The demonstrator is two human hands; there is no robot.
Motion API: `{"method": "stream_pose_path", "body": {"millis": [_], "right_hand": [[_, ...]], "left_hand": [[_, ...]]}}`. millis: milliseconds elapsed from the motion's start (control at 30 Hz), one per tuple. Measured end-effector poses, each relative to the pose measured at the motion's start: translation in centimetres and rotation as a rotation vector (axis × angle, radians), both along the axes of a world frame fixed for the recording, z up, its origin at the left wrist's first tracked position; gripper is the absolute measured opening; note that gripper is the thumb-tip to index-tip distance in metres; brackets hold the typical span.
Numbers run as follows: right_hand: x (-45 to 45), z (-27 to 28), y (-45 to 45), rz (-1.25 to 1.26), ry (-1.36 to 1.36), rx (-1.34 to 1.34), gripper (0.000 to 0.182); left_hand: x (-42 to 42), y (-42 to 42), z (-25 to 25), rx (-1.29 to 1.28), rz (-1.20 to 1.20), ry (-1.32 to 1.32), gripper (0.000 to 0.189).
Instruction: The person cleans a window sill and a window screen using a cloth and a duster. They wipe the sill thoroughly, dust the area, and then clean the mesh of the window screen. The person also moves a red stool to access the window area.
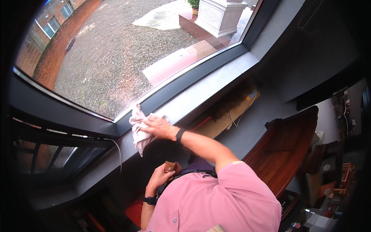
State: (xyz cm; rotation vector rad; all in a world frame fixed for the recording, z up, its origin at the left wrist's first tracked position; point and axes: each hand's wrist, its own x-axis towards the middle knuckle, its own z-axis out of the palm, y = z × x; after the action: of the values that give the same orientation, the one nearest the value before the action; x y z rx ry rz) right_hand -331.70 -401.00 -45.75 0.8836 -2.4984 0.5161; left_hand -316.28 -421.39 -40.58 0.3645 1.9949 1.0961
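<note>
My right hand (158, 127) is on a crumpled pale cloth (140, 137), pressing it against the light window sill (200, 91) near the corner of the dark window frame (185, 82). Its fingers lie over the cloth, and part of the cloth hangs past the sill's inner edge. Close to my waist, below the sill, my left hand (158, 176) holds a small brown packet (170, 166) that bears writing. The fingers behind the packet are partly hidden.
A large window pane (116, 58) shows gravel outside. A white cable (118, 150) hangs over the sill at left. Under the sill at right lies an open cardboard box (220, 124) with dark contents and a cord. A polished wooden furniture piece (284, 153) stands at my right.
</note>
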Motion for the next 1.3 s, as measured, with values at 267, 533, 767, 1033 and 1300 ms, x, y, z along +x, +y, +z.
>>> {"method": "stream_pose_path", "body": {"millis": [267, 533, 767, 1033, 1300], "right_hand": [[2.4, -1.1, 38.1, -1.118, -0.332, 0.350, 0.022], [1.3, 5.3, 33.0, -1.000, 0.140, 0.058, 0.041], [-3.8, 2.5, -1.6, -0.096, 0.085, -0.183, 0.012], [-4.1, -2.9, -7.4, -0.058, -0.037, -0.084, 0.038], [-4.6, -2.1, 5.5, -0.241, -0.129, -0.129, 0.043]], "left_hand": [[-0.4, 1.7, -0.4, -0.040, 0.049, -0.027, 0.036], [-1.3, 4.0, -2.4, 0.015, 0.027, -0.028, 0.038], [-2.5, 5.7, -2.4, 0.008, -0.047, -0.114, 0.030], [-3.4, 4.7, -3.3, -0.015, -0.037, -0.226, 0.027], [-5.3, 6.7, -2.8, -0.026, -0.011, -0.169, 0.027]]}}
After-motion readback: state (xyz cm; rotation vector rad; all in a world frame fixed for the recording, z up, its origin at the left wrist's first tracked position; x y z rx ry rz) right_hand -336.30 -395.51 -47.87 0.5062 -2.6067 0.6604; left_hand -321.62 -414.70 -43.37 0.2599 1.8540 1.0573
